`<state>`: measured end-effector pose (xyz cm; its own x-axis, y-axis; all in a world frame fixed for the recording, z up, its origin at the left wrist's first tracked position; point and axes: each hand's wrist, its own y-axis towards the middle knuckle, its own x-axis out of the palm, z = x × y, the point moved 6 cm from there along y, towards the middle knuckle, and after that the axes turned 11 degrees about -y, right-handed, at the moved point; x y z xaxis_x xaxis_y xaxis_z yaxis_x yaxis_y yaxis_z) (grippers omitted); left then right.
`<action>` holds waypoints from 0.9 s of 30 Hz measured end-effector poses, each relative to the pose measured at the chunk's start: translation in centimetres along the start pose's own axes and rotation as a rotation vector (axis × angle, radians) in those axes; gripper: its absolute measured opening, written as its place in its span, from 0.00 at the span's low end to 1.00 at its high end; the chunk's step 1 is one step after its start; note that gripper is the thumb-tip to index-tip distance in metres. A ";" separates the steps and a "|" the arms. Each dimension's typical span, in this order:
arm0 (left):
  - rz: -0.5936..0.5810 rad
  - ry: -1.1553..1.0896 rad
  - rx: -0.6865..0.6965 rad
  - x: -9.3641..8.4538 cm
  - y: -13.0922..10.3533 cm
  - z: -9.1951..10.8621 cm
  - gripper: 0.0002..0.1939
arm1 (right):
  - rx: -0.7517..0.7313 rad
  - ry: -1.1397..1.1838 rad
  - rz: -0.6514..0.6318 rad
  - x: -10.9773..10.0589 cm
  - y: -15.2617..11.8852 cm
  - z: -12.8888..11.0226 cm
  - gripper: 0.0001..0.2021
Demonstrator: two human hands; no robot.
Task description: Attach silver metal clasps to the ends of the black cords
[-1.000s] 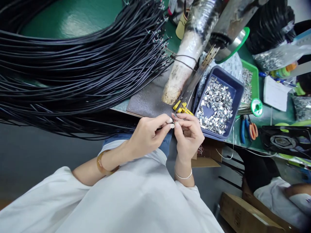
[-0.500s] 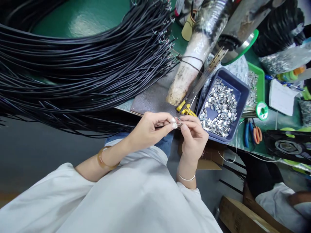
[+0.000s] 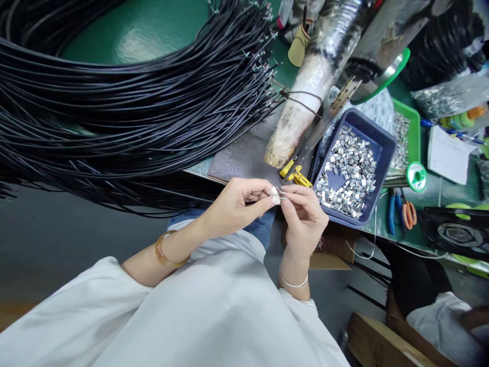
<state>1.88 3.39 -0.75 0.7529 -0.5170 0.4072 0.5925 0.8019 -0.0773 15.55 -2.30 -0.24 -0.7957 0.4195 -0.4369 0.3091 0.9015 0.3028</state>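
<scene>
A tiny silvery clip (image 3: 281, 194), barely visible, is pinched between left hand (image 3: 237, 206) and right hand (image 3: 303, 216), fingertips meeting.

You wear a loose white top with wide short sleeves (image 3: 114, 290) that leave both forearms bare, blue trousers (image 3: 260, 232) beneath it, a thick amber-coloured bangle (image 3: 164, 252) on your left wrist and a thin silver bangle (image 3: 292, 282) on your right wrist.
</scene>
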 end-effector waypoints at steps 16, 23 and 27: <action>0.177 -0.152 -0.035 -1.1 0.8 -0.2 0.03 | -0.263 -0.227 0.299 -2.2 -0.4 -2.5 0.12; 0.172 -0.105 -0.010 -1.0 1.3 0.2 0.04 | -0.460 -0.345 0.235 -0.8 -0.6 -3.1 0.12; 0.167 -0.078 0.004 -1.1 1.4 0.2 0.05 | -0.325 -0.244 0.211 -1.0 0.0 -1.8 0.10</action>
<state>1.79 5.16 -1.14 0.8159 -0.3519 0.4587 0.4598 0.8760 -0.1459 15.37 -2.87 1.74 -0.5745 0.6386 -0.5121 0.2408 0.7297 0.6399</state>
